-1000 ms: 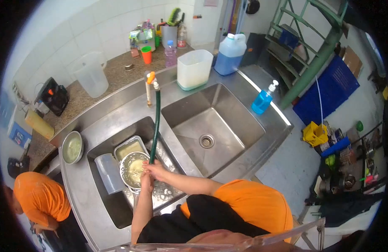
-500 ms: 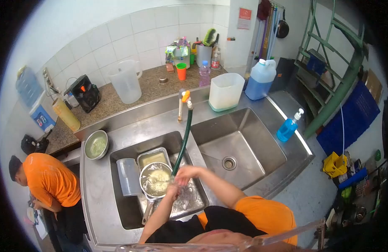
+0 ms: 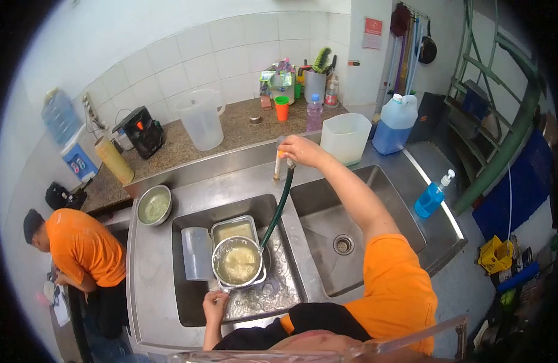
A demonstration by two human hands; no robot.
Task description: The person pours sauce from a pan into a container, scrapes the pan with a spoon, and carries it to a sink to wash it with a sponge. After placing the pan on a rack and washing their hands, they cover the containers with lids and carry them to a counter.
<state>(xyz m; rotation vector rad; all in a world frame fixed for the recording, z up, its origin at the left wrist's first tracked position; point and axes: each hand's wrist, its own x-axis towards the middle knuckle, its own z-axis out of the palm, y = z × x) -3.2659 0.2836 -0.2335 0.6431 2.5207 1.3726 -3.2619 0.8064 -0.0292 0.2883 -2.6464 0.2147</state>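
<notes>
Left hand (image 3: pixel 215 305) is at the lower middle of the frame, fingers bent, just below the pot (image 3: pixel 238 265); whether its grip is closed on anything, I cannot tell. The pot, with pale cloudy liquid inside, is in the left basin (image 3: pixel 185 305), 1 of 2 basins. Beside it are a clear container (image 3: pixel 196 254), to its left, and a metal tray (image 3: pixel 252 224), just above. A green hose (image 3: pixel 280 209) runs down from the tap to the pot's right side. A bowl (image 3: pixel 141 212) rests left of that basin. Past the right basin (image 3: pixel 327 209), the right hand (image 3: pixel 294 151) has its grip pinching the orange tap handle (image 3: pixel 282 155). Farther up, the tabletop (image 3: pixel 246 142) bears a pitcher (image 3: pixel 201 121) and an orange cup (image 3: pixel 282 110).
</notes>
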